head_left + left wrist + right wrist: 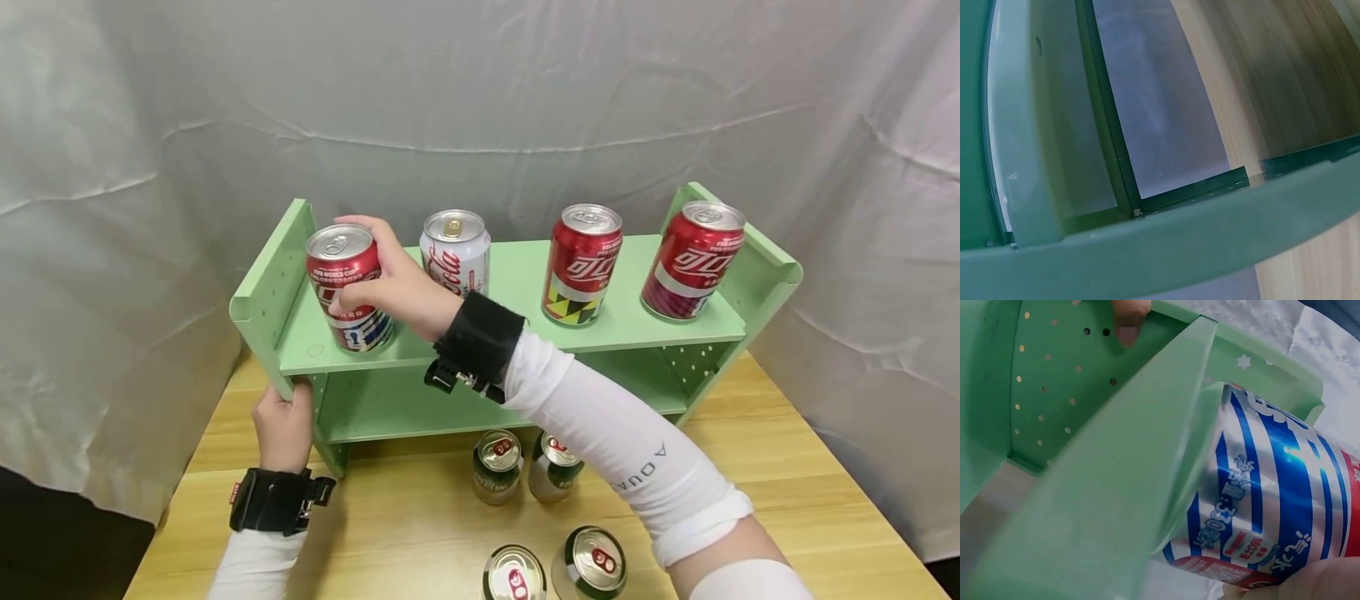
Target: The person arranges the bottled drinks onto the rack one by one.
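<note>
My right hand [381, 282] grips a red, white and blue can [343, 248] from the side, at the left end of the green shelf's top board [645, 321]. The can leans slightly, its base at the board. Up close, the right wrist view shows the can [1272, 506] against the board [1116, 487], with my right hand [1319, 581] beneath it. My left hand [283, 421] holds the front edge of the shelf's left side panel [270, 283]; one of its fingertips [1130, 319] shows on the perforated panel. The left wrist view shows only the shelf's frame [1041, 125] and the wooden table [1272, 81].
On the top board stand a white cola can [455, 254] and two red cans [583, 265] [693, 260]. Two green cans [497, 465] [553, 467] stand on the table before the shelf, and two more cans [514, 575] [591, 565] nearer me. Grey cloth hangs all round.
</note>
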Tool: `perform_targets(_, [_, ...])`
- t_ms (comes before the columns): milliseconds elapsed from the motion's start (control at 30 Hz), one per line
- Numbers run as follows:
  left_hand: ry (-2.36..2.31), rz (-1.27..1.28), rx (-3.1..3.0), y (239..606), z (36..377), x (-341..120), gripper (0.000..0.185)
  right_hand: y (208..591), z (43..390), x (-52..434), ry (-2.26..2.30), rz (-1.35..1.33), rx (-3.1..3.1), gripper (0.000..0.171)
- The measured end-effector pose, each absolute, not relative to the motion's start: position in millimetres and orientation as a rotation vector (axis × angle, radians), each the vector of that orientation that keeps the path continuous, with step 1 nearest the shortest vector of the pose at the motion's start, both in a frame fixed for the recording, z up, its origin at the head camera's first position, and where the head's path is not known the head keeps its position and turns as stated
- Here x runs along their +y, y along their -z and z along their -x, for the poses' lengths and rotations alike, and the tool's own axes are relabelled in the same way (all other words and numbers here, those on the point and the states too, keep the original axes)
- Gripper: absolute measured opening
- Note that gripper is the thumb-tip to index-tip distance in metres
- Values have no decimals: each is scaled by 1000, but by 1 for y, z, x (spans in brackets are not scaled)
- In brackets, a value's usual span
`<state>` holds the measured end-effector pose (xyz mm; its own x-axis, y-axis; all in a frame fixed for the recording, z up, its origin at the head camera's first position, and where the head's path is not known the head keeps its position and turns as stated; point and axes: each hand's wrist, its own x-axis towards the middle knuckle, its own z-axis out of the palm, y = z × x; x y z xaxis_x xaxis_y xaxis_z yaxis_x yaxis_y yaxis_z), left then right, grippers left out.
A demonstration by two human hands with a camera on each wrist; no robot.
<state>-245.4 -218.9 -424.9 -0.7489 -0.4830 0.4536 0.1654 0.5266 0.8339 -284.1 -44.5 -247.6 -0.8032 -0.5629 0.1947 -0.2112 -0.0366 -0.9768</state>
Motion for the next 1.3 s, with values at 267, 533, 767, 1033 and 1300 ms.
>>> perform_targets(267, [1249, -275, -2109, 425, 247, -220, 16, 251, 282, -42, 1804, 938, 2235, 93])
perform_targets(533, [1275, -272, -2137, 419, 251, -219, 15, 260, 258, -37, 1638, 1151, 2779, 100])
perform_targets(767, [1269, -302, -2140, 424, 247, -220, 15, 274, 238, -28, 1644, 1441, 2808, 85])
perform_targets(1033, [1271, -304, -2128, 426, 244, -219, 16, 278, 219, -8, 1706, 1655, 2771, 88])
perform_targets(1300, [1302, -308, -2124, 425, 247, -219, 17, 289, 194, 11, 1814, 1664, 2553, 86])
